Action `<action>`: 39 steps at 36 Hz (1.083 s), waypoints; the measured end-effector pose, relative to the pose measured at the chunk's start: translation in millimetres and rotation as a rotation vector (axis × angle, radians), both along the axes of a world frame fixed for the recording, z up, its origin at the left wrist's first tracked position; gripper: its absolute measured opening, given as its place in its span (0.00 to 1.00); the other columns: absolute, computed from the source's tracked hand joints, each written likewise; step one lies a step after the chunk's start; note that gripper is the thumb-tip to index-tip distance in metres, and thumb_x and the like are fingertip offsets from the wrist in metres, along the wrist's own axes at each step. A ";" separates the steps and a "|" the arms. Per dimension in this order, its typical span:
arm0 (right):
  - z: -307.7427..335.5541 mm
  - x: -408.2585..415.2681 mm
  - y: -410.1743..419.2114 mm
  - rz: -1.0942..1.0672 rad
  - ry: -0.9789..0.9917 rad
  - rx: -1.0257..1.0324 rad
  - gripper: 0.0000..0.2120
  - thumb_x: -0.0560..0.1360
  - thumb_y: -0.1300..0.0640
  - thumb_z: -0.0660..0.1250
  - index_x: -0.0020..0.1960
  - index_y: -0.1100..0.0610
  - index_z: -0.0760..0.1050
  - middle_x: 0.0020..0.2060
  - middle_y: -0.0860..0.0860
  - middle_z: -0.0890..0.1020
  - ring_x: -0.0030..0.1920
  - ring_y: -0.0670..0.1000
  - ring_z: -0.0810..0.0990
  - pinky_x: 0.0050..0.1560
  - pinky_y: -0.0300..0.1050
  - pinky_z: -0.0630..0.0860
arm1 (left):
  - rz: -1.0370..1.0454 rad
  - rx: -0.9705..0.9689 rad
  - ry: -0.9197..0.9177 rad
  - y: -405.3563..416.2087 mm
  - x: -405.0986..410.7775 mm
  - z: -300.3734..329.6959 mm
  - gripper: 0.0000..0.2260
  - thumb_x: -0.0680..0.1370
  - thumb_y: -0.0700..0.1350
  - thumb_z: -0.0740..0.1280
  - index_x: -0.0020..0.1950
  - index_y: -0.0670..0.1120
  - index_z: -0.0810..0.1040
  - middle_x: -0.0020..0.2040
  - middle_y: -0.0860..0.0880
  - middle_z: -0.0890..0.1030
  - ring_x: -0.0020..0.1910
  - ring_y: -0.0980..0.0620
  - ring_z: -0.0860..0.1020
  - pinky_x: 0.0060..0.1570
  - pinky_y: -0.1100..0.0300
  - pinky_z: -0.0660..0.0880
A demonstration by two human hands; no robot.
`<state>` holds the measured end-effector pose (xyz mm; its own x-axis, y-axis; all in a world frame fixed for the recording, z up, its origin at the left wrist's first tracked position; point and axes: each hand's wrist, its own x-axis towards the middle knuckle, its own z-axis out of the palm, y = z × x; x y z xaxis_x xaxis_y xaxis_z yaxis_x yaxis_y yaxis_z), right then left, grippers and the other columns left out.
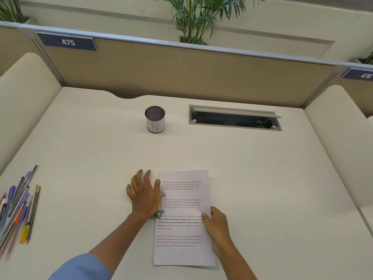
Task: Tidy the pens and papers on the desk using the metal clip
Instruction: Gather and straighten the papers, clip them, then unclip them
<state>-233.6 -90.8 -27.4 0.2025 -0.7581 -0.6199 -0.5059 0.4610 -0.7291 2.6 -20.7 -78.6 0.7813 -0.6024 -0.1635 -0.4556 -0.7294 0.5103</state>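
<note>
A stack of printed white papers (182, 235) lies on the desk near the front middle. A silver metal clip (161, 203) sits along the papers' left edge. My left hand (144, 196) rests flat beside the clip, fingers spread, its thumb side touching the clip. My right hand (217, 227) holds the papers' right edge, thumb on top. Several pens (18, 211) of mixed colours lie loose at the far left of the desk. A black mesh pen cup (155, 122) with a white label stands upright at the back middle.
An open cable slot (235, 117) with a raised grey lid is set in the desk at the back right. A tan partition (181, 71) closes the back. Cream padded dividers stand at both sides.
</note>
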 end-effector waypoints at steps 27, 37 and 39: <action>-7.1 8.1 -11.1 0.010 0.099 0.036 0.10 0.84 0.64 0.65 0.58 0.54 0.83 0.51 0.48 0.88 0.52 0.49 0.86 0.47 0.42 0.80 | -0.055 0.095 -0.251 3.5 6.1 -23.1 0.30 0.86 0.54 0.51 0.87 0.46 0.56 0.87 0.42 0.58 0.87 0.41 0.52 0.81 0.28 0.43; -5.4 7.5 -10.6 0.023 0.055 0.042 0.12 0.84 0.65 0.64 0.54 0.52 0.82 0.51 0.48 0.88 0.52 0.51 0.87 0.49 0.44 0.83 | -0.072 0.125 -0.202 3.7 3.8 -9.0 0.30 0.85 0.55 0.47 0.87 0.44 0.57 0.87 0.41 0.58 0.87 0.40 0.51 0.81 0.27 0.43; -5.2 6.7 -10.8 0.029 0.058 0.047 0.12 0.83 0.65 0.64 0.55 0.52 0.82 0.52 0.49 0.88 0.52 0.52 0.87 0.53 0.49 0.85 | -0.071 0.126 -0.189 3.2 2.7 -5.0 0.31 0.85 0.55 0.47 0.86 0.43 0.58 0.87 0.40 0.58 0.87 0.39 0.51 0.81 0.28 0.43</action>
